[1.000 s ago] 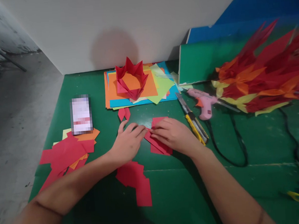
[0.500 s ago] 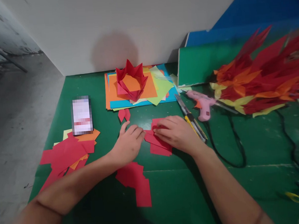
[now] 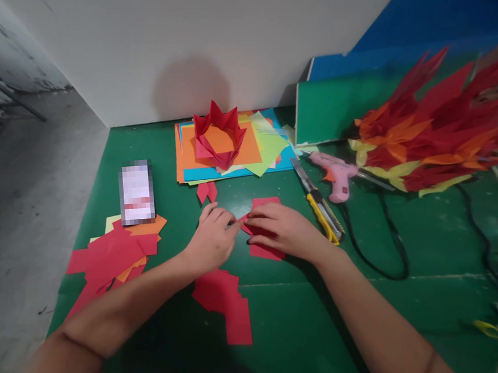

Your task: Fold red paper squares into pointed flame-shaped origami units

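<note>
Lying nearest, loose red sheets [image 3: 223, 305] rest on the green table [image 3: 411, 311]. Beyond them, left hand [image 3: 210, 240] and right hand [image 3: 284, 229] pinch a red paper piece [image 3: 264, 251] flat at table centre. Farther right lies a yellow utility knife [image 3: 323, 212].

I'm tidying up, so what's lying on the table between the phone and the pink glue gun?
In the head view, between the phone and the glue gun lie two small red paper bits and a yellow utility knife.
</note>
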Tool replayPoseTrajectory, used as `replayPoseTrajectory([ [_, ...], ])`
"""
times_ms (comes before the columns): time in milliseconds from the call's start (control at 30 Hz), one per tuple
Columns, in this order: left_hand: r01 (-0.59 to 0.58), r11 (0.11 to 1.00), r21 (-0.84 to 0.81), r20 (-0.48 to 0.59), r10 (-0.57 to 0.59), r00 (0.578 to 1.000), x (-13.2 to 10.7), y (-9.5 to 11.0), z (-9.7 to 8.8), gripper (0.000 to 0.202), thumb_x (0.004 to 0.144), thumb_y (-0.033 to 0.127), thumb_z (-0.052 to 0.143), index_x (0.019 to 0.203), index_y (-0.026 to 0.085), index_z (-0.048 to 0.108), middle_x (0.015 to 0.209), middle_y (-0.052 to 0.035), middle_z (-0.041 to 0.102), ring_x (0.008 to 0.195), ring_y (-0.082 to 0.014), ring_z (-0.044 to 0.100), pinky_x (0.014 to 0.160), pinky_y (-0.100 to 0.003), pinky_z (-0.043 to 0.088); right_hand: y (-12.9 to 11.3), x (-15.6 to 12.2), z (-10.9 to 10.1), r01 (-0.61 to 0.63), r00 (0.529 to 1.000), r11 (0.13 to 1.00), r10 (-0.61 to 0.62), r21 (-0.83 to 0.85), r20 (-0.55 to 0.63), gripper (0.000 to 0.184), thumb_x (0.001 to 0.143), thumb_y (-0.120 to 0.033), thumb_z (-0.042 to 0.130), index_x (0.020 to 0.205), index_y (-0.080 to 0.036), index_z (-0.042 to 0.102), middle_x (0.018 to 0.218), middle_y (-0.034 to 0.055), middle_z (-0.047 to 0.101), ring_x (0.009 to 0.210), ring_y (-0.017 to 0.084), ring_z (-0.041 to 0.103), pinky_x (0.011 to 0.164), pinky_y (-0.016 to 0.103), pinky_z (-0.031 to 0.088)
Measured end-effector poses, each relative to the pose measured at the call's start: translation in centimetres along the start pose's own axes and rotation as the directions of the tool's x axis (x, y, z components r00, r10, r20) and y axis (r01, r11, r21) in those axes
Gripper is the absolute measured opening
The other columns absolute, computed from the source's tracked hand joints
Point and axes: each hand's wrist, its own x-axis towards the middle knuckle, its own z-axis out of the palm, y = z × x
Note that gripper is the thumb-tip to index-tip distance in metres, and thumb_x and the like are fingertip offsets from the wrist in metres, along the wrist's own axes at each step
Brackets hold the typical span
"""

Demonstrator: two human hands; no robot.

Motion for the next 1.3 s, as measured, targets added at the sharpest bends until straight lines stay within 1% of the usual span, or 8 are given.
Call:
replayPoseTrajectory([
  [100, 0.078, 0.989, -0.125, -0.019, -0.081, 0.996, 0.1, -0.2, -0.1, 0.029, 0.083, 0.01, 0.044, 0.104, 0.018, 0.063, 0.084, -0.0023, 0.065, 0.085, -0.0171, 0.055, 0.099, -0.042, 0.032, 0.2, 0.0, 0.0, -0.008, 1.0, 0.999, 0.008, 0.035, -0.009, 0.022, 0.088, -0.034, 0.057, 0.099, -0.016, 0.066, 0.1, 0.0114, 0.067, 0.093, 0.023, 0.061, 0.08, 0.04, 0.052],
  [200, 0.162, 0.967, -0.196, -0.003, -0.165, 0.986, 0.2, -0.3, -0.3, 0.03, 0.083, 0.007, 0.041, 0.098, 0.019, 0.063, 0.086, -0.0023, 0.066, 0.086, -0.0165, 0.056, 0.093, -0.04, 0.033, 0.2, 0.0, -0.2, -0.017, 1.0, 0.998, 0.019, 0.064, -0.019, 0.018, 0.09, -0.028, 0.055, 0.098, -0.019, 0.067, 0.099, 0.0095, 0.068, 0.092, 0.021, 0.061, 0.08, 0.038, 0.052],
  [433, 0.089, 0.986, -0.141, 0.019, -0.087, 0.996, 0.1, -0.3, -0.1, 0.027, 0.088, 0.01, 0.042, 0.096, 0.02, 0.066, 0.096, -0.0047, 0.065, 0.092, -0.0188, 0.054, 0.076, -0.035, 0.034, 0.2, -0.2, -0.2, -0.016, 0.999, 0.998, 0.018, 0.066, -0.029, 0.017, 0.089, -0.024, 0.054, 0.095, -0.022, 0.07, 0.098, 0.0079, 0.068, 0.092, 0.02, 0.06, 0.08, 0.038, 0.051],
  [533, 0.084, 0.986, -0.145, 0.005, -0.084, 0.996, 0.1, -0.1, -0.1, 0.022, 0.089, 0.014, 0.045, 0.094, 0.019, 0.066, 0.096, -0.0045, 0.065, 0.092, -0.0185, 0.053, 0.076, -0.034, 0.034, 0.3, -0.2, -0.2, -0.038, 0.999, 0.995, 0.042, 0.095, -0.034, 0.015, 0.089, -0.024, 0.055, 0.092, -0.022, 0.07, 0.097, 0.0073, 0.068, 0.093, 0.021, 0.061, 0.082, 0.039, 0.05],
  [633, 0.101, 0.982, -0.157, 0.004, -0.102, 0.995, 0.2, -0.1, -0.1, 0.018, 0.091, 0.023, 0.049, 0.092, 0.019, 0.066, 0.092, -0.0037, 0.065, 0.089, -0.0181, 0.053, 0.075, -0.034, 0.033, 0.1, 0.0, -0.1, -0.104, 0.991, 0.98, 0.117, 0.168, -0.067, 0.013, 0.088, -0.023, 0.056, 0.084, -0.021, 0.069, 0.095, 0.0065, 0.068, 0.091, 0.02, 0.061, 0.081, 0.037, 0.05],
  [733, 0.105, 0.982, -0.157, 0.003, -0.105, 0.994, 0.4, -0.2, 0.1, 0.021, 0.094, 0.029, 0.049, 0.089, 0.019, 0.067, 0.09, -0.0031, 0.065, 0.087, -0.0178, 0.052, 0.075, -0.034, 0.033, -0.2, 0.3, 0.0, -0.17, 0.976, 0.959, 0.195, 0.226, -0.095, 0.011, 0.086, -0.022, 0.058, 0.079, -0.02, 0.066, 0.09, 0.0059, 0.068, 0.087, 0.019, 0.062, 0.078, 0.035, 0.049],
  [900, 0.125, 0.978, -0.168, 0.017, -0.123, 0.992, 0.6, -0.6, 0.3, 0.024, 0.094, 0.031, 0.049, 0.084, 0.017, 0.066, 0.09, -0.0031, 0.065, 0.086, -0.0175, 0.052, 0.076, -0.034, 0.033, -0.7, 0.7, 0.2, -0.253, 0.955, 0.93, 0.284, 0.267, -0.085, 0.009, 0.084, -0.018, 0.057, 0.076, -0.02, 0.061, 0.084, 0.005, 0.066, 0.085, 0.02, 0.06, 0.077, 0.036, 0.048],
  [1300, 0.18, 0.973, -0.144, 0.075, -0.17, 0.983, 1.2, -0.3, 0.4, 0.021, 0.093, 0.027, 0.05, 0.082, 0.015, 0.063, 0.09, -0.0043, 0.062, 0.083, -0.0176, 0.05, 0.073, -0.033, 0.032, -0.8, 0.8, 0.7, -0.354, 0.925, 0.894, 0.378, 0.276, -0.037, 0.008, 0.078, -0.015, 0.057, 0.073, -0.021, 0.056, 0.085, 0.0051, 0.061, 0.086, 0.021, 0.058, 0.077, 0.035, 0.045],
])
